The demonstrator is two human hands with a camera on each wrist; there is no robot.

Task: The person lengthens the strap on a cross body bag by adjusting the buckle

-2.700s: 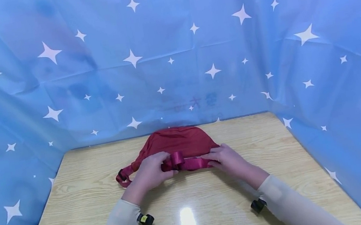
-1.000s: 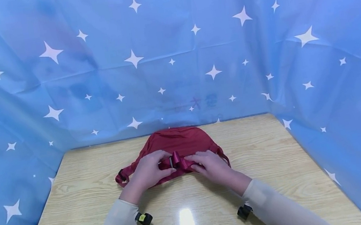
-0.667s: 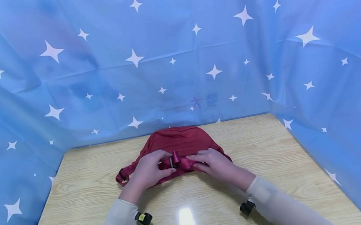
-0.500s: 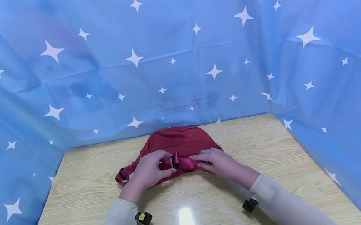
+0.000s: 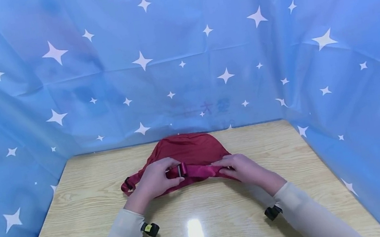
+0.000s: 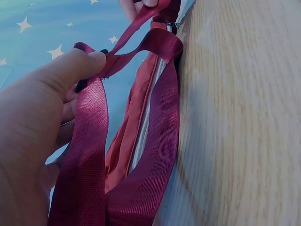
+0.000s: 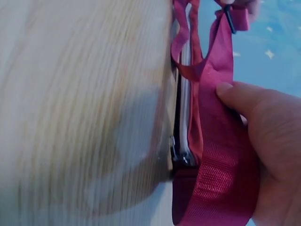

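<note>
While the left hand [image 5: 155,177] pinches the red strap [image 5: 199,170] at its black buckle [image 5: 180,171] and the right hand [image 5: 244,168] pinches farther right, it stretches sideways between the 2, along the bag's [image 5: 187,151] near edge.

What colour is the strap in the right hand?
The strap is dark pinkish red, clearest in the right wrist view.

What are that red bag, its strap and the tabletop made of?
The bag looks like thin, fairly matte synthetic cloth: it wrinkles softly. The strap seems woven nylon or polyester, ribbed and slightly shiny. The tabletop may be glossy wood or laminate: grain shows.
</note>
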